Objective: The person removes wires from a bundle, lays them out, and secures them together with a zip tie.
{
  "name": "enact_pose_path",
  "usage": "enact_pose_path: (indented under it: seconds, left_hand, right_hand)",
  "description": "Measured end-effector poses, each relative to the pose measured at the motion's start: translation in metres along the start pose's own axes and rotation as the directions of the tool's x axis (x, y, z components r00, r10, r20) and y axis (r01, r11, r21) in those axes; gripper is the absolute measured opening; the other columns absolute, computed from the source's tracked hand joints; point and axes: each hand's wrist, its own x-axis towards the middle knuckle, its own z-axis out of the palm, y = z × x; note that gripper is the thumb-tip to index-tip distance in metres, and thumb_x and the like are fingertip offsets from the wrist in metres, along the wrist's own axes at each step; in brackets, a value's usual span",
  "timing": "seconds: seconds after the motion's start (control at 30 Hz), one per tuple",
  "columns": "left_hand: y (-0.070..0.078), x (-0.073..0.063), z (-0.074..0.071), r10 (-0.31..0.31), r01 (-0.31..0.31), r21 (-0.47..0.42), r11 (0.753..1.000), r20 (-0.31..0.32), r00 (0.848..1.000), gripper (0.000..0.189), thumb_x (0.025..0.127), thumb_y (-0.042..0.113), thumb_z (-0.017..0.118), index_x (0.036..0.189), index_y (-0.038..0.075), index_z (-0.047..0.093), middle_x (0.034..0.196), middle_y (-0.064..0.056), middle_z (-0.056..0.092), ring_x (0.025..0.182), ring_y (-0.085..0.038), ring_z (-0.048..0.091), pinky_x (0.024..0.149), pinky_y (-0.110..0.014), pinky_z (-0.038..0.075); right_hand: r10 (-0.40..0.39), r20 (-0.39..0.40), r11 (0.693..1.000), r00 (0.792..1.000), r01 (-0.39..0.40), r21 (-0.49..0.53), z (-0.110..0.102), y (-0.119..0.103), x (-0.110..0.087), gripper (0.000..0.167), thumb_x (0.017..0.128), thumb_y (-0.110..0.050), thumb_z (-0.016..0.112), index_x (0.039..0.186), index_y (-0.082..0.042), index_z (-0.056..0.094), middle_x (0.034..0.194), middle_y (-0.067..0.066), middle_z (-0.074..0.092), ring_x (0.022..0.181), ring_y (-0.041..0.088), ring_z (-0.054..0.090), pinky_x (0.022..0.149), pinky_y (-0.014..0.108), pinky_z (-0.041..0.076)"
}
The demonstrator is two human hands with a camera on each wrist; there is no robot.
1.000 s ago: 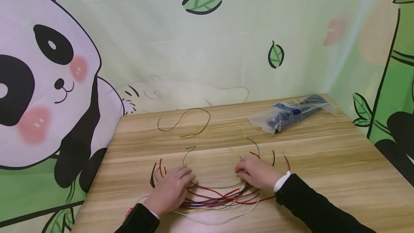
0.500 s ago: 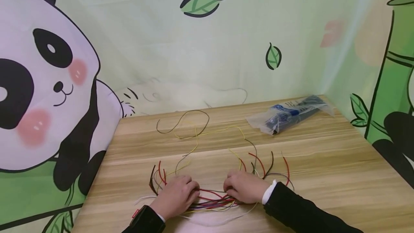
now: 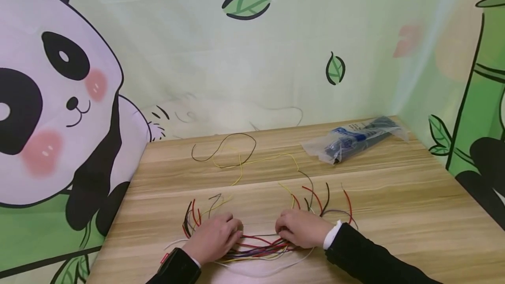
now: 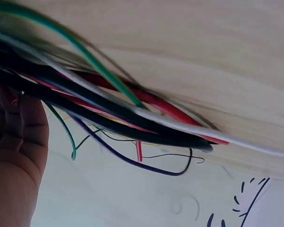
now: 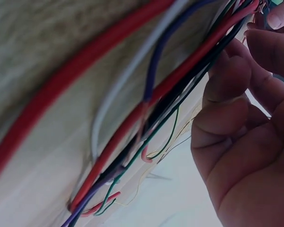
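A loose bundle of electrical wires (image 3: 260, 252), red, black, purple, yellow, grey and white, lies crosswise near the front of the table. My left hand (image 3: 216, 236) grips its left part, fingers curled over it. My right hand (image 3: 303, 228) pinches the right part, thumb toward the other hand. Beyond both hands the wire ends fan out, among them a red wire end (image 3: 348, 203). In the left wrist view green and white wires run beside thick black wires (image 4: 118, 120). A thick red wire (image 5: 128, 127) crosses the right wrist view, close to the curled fingers (image 5: 222, 118).
Behind the bundle, a thin yellow wire (image 3: 268, 159) and a looped dark wire (image 3: 252, 143) lie on the wooden table (image 3: 394, 179). A clear plastic bag (image 3: 355, 138) with dark contents sits at the back right. A panda-print cloth (image 3: 189, 47) hangs behind.
My right hand has moved left and toward me, so the hands are closer together. My left hand has shifted slightly right. A grey wire end at left has drawn away from the yellow wire.
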Motion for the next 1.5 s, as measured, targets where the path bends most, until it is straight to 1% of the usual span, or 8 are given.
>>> enact_pose_path:
  seconds: [0.2,0.4,0.6,0.73,0.83,1.0,1.2,1.5]
  left_hand:
    - [0.002,0.019,-0.007,-0.017,0.018,0.024,1.000,-0.046,0.999,0.014,0.093,0.028,0.063,0.092,0.017,0.070,0.084,0.005,0.062,0.076,-0.010,0.059,0.066,-0.030,0.051]
    - [-0.014,0.074,-0.023,-0.178,0.182,0.042,0.982,-0.085,0.980,0.016,0.087,0.022,0.067,0.075,0.011,0.066,0.067,0.002,0.059,0.055,-0.010,0.052,0.049,-0.029,0.044]
    - [-0.048,0.121,-0.015,-0.395,0.379,0.161,0.911,0.080,0.915,0.020,0.085,0.015,0.066,0.068,0.010,0.056,0.068,-0.003,0.058,0.062,-0.018,0.058,0.054,-0.037,0.048]
    - [-0.056,0.136,-0.007,-0.480,0.423,0.273,0.864,0.195,0.855,0.013,0.084,0.014,0.065,0.071,0.012,0.063,0.079,-0.004,0.065,0.070,-0.021,0.062,0.058,-0.041,0.052]
    - [-0.053,0.145,-0.001,-0.504,0.431,0.312,0.847,0.215,0.836,0.017,0.086,0.011,0.063,0.070,0.012,0.066,0.077,-0.004,0.066,0.068,-0.020,0.061,0.056,-0.042,0.051]
    - [-0.044,0.161,0.010,-0.518,0.446,0.334,0.831,0.171,0.838,0.024,0.090,0.007,0.057,0.069,0.013,0.066,0.074,-0.004,0.066,0.064,-0.017,0.060,0.050,-0.039,0.048]
    - [-0.041,0.159,0.010,-0.513,0.449,0.351,0.822,0.113,0.851,0.028,0.091,0.007,0.059,0.064,0.013,0.059,0.066,-0.003,0.060,0.059,-0.017,0.059,0.045,-0.038,0.048]
    - [-0.008,0.147,-0.048,-0.413,0.417,0.009,0.909,-0.126,0.902,0.016,0.091,0.014,0.058,0.076,0.008,0.058,0.059,0.000,0.052,0.048,-0.013,0.047,0.042,-0.031,0.039]
  right_hand:
    - [0.022,-0.045,0.999,0.999,-0.020,0.045,-0.006,0.004,-0.001,0.012,0.094,-0.018,0.061,0.101,-0.014,0.069,0.094,-0.007,0.062,0.086,0.005,0.058,0.076,0.029,0.049]
    - [0.058,-0.108,0.997,0.992,-0.052,0.059,-0.022,-0.001,0.003,0.014,0.095,-0.016,0.060,0.106,-0.011,0.069,0.099,-0.004,0.066,0.090,0.009,0.061,0.077,0.032,0.050]
    - [0.002,-0.125,0.999,0.992,0.005,0.052,-0.022,-0.013,0.011,0.015,0.095,-0.015,0.060,0.106,-0.011,0.069,0.102,-0.004,0.067,0.095,0.009,0.061,0.081,0.030,0.050]
    - [-0.004,-0.108,0.998,0.994,0.010,0.054,-0.020,-0.015,0.013,0.016,0.095,-0.017,0.060,0.107,-0.013,0.069,0.103,-0.006,0.066,0.096,0.007,0.060,0.083,0.028,0.049]
    - [0.000,-0.102,0.998,0.995,0.006,0.059,-0.021,-0.013,0.012,0.015,0.095,-0.017,0.060,0.107,-0.014,0.069,0.102,-0.007,0.065,0.094,0.006,0.060,0.081,0.027,0.049]
    - [0.008,-0.105,0.998,0.994,-0.001,0.062,-0.025,-0.007,0.007,0.014,0.095,-0.017,0.061,0.106,-0.015,0.070,0.101,-0.007,0.064,0.092,0.005,0.060,0.080,0.026,0.049]
    - [-0.004,-0.099,0.997,0.995,0.012,0.080,-0.024,-0.007,0.009,0.015,0.094,-0.017,0.061,0.106,-0.013,0.070,0.101,-0.007,0.065,0.092,0.005,0.060,0.080,0.025,0.049]
    - [0.135,-0.115,0.940,0.984,-0.090,0.329,-0.027,0.003,0.008,0.019,0.098,-0.021,0.056,0.108,-0.011,0.069,0.094,-0.005,0.066,0.080,0.003,0.057,0.071,0.025,0.048]
